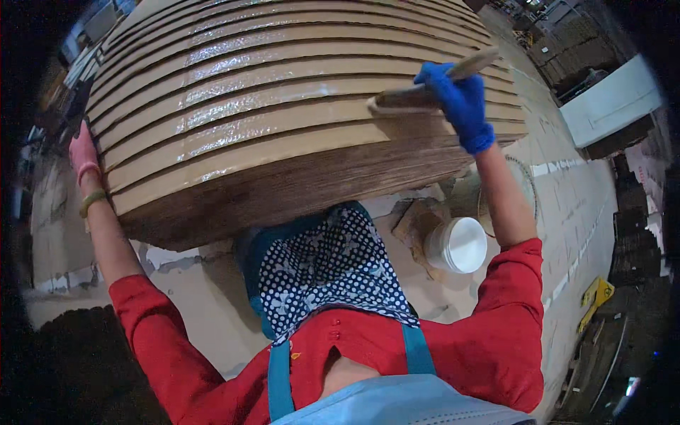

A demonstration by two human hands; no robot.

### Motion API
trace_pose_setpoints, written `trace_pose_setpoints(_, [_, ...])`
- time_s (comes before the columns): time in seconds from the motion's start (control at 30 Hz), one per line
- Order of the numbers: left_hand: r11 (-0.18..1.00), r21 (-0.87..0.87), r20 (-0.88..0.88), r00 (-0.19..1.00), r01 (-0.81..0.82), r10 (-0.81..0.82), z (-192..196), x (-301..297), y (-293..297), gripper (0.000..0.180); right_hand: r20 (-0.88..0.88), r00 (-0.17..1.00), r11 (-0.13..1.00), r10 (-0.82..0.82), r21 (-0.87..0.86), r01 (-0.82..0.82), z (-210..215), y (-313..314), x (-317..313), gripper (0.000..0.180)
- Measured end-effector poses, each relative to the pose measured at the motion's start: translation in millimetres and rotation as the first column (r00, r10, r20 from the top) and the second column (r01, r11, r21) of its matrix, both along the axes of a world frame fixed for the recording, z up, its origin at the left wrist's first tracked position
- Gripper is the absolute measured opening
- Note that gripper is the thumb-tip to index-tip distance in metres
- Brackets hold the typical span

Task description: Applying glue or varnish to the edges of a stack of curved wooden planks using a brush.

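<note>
On top of the stepped stack of cardboard sheets, a wide brush lies flat against one wet, shiny strip. The right hand, in a blue glove, has its fingers wrapped tight around the brush handle. The left hand, in a pink glove, rests at the stack's left edge; its finger spread cannot be told. A white tub stands on the floor below.
</note>
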State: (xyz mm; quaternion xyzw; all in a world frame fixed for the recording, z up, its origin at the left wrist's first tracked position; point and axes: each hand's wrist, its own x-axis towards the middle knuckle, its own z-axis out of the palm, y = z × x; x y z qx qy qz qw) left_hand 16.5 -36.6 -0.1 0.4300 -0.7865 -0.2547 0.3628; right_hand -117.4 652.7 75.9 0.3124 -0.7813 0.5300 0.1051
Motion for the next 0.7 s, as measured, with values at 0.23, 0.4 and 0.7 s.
trace_pose_setpoints(0.23, [1.000,-0.017,-0.025,1.000,-0.016,0.015,-1,-1,-11,0.071,-0.029,0.994,0.992,0.108,-0.063,-0.109,24,-41,-16,0.024])
trace_pose_setpoints(0.4, [0.997,-0.066,-0.072,0.997,-0.043,0.038,1,-1,-12,0.074,-0.190,0.981,0.999,0.033,-0.026,-0.038,32,-122,-81,0.031])
trace_pose_setpoints(0.7, [0.997,-0.022,-0.143,0.987,0.074,-0.076,10,9,-4,0.075,0.185,0.963,0.880,0.195,0.402,-0.255,28,-120,-60,0.035])
